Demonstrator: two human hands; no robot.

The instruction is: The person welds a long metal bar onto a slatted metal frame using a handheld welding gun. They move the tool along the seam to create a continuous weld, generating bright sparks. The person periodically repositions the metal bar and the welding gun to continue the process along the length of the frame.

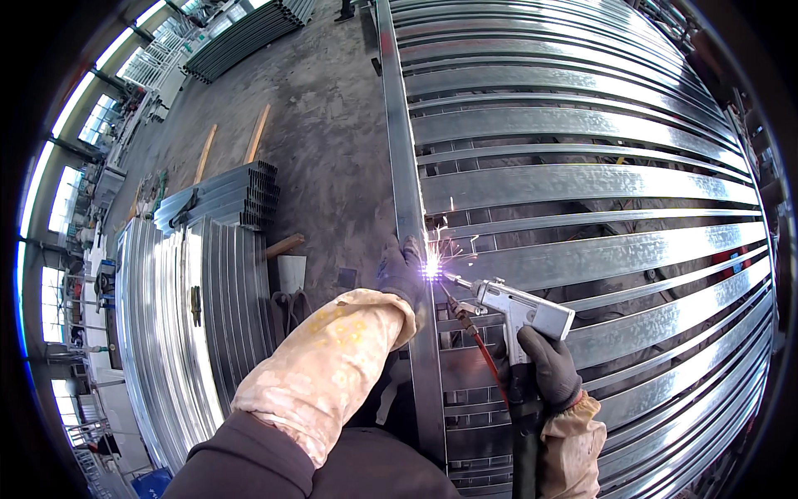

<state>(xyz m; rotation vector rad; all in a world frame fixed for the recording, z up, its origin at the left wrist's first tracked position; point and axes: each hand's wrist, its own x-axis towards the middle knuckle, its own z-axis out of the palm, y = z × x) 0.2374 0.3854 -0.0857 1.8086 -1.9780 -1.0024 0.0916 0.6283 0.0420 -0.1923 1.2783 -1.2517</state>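
**Welding at frame rail, both gloved hands engaged**

Head view, sole camera. Right hand (544, 366), in a dark glove, is closed around the pistol grip of a grey welding gun (519, 309). The gun's nozzle points up and to the left, its tip meeting a bright white-violet arc (431, 268) from which sparks scatter upward and to the right. A thin red hose (489, 358) runs from beneath the gun body down toward the handle, alongside a dark cable that drops out of frame at the lower edge.

Left hand (402, 270), also in a dark glove, rests against the long galvanized rail (406, 166) just left of the arc; fingers are bent over the rail's edge, pressing on it rather than grasping any loose item. A pale, stained protective sleeve (332, 366) covers the left forearm; a similar sleeve shows at the right wrist.

The arc sits at the joint where the rail meets one of the horizontal galvanized slats (582, 179) that span the frame to the right. These slats lie parallel, gaps between them showing the floor beneath.

Surroundings: a stack of corrugated metal sheets (166, 316) lies to the left on the concrete floor (324, 125), with a bundle of dark steel channels (220, 195) just beyond it and wooden battens (256, 133) nearby.
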